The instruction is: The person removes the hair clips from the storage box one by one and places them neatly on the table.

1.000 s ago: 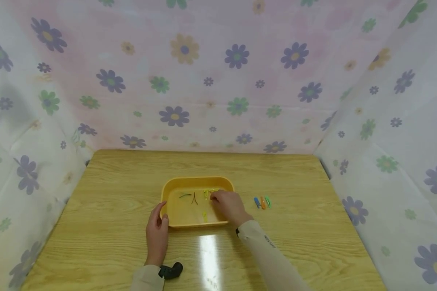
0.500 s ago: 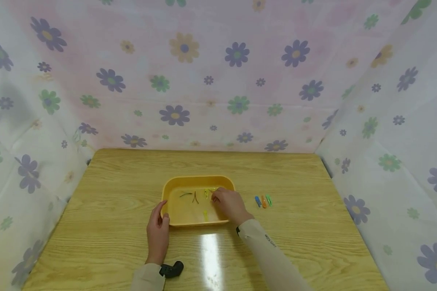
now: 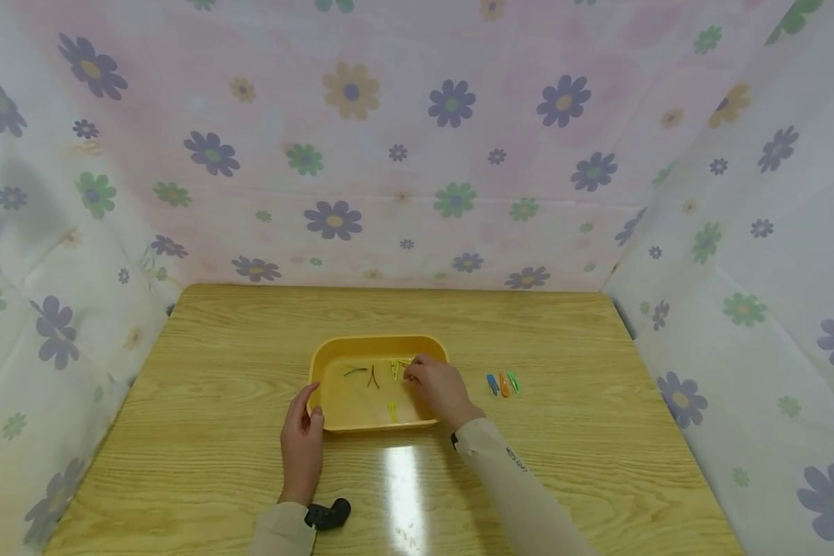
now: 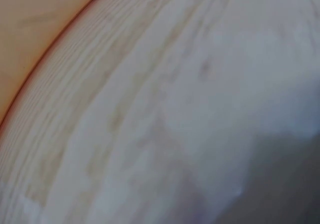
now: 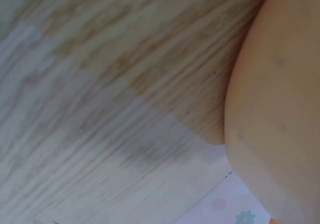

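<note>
The left hand (image 3: 302, 444) holds the left rim of a yellow tray (image 3: 378, 426), thumb by the near left corner. Inside the tray's right part is the right hand (image 3: 441, 390), its fingers bent downward and fingertips low over the floor. Whether something sits between them is hidden. Just left of those fingertips lie yellow hair clips (image 3: 394, 369); another yellow hair clip (image 3: 392, 411) lies near the front wall. Farther left are a thin green piece (image 3: 355, 371) and a brown V-shaped piece (image 3: 373, 378). The wrist views show mostly blurred skin and table.
On the wooden table (image 3: 570, 448), right of the tray, a blue clip (image 3: 492, 384), an orange clip (image 3: 503, 384) and a green clip (image 3: 513, 382) lie in a row. Flower-patterned sheets (image 3: 389, 177) enclose the table's back and sides. A black strap (image 3: 328, 515) circles the left wrist.
Both hands stay nearly where they were; the right fingers shift only slightly inside the tray. The clips on the table have not moved, and the view has tilted a little.
</note>
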Motion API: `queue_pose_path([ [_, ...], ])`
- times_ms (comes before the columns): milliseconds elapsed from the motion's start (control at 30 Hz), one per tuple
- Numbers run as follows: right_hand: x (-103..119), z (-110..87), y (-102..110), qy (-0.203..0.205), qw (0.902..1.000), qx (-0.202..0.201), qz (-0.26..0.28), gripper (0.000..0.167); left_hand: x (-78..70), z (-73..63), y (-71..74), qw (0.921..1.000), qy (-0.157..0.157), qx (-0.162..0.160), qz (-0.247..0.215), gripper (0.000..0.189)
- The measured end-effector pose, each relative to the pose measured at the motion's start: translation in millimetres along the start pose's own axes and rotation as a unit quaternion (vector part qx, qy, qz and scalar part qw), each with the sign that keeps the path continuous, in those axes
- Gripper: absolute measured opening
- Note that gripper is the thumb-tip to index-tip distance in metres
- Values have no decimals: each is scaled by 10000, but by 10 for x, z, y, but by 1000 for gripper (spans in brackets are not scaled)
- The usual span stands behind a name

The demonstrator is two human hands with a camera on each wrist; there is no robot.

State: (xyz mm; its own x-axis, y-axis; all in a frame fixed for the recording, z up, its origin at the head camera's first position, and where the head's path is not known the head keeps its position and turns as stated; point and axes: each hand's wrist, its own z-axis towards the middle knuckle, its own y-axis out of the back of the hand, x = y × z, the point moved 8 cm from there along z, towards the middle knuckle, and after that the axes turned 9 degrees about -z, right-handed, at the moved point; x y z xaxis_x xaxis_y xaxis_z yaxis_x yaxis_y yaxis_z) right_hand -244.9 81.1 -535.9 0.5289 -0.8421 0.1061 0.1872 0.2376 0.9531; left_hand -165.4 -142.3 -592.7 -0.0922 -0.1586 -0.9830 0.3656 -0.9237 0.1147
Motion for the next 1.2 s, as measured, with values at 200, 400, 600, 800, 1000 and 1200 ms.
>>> queue_pose_path([
  [200,-21,-4,17,-116,9998,-89,107,6,20,6,-6,10000,79,18,-20,35],
  [400,-46,-13,59,-267,9980,-359,438,7,22,5,-9,10000,49,55,5,35],
  [600,-75,-21,82,-420,9960,-485,620,9,-15,7,-5,10000,-87,-1,-2,37],
  [800,-133,-19,90,-852,9905,-473,972,9,13,15,-11,9999,-121,-5,-1,36],
  [1000,-171,-18,66,-986,9832,-372,1490,12,-2,12,-2,9998,-116,-42,129,36],
  [1200,-286,-43,30,-1477,9682,-338,1989,24,2,12,-5,9998,-147,-51,138,36],
])
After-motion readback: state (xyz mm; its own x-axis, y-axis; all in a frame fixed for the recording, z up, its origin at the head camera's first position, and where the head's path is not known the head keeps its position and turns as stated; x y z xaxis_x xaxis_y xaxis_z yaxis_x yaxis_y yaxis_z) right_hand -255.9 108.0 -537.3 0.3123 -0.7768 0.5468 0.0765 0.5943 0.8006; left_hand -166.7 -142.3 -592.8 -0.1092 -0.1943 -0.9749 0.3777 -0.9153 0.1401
